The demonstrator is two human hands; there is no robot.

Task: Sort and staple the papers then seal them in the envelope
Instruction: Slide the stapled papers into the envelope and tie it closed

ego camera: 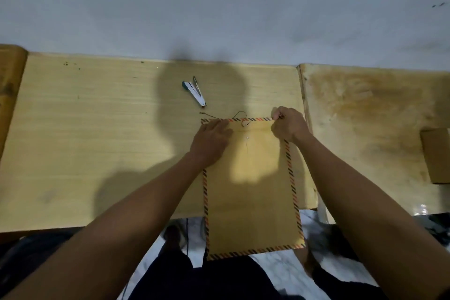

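Left hand [211, 140] is pressed flat on the envelope [250, 192] overhanging the table [97, 141], right hand [288, 124] pinched on the flap corner; sealing is judged underway, string [239, 114] winding needed next, stapler [194, 90] idle.

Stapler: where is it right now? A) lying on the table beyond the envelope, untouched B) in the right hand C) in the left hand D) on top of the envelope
A: the stapler lies on the table past the far edge of the envelope, with a gap between them, while the left hand presses flat on the envelope and the right hand pinches its top right corner.
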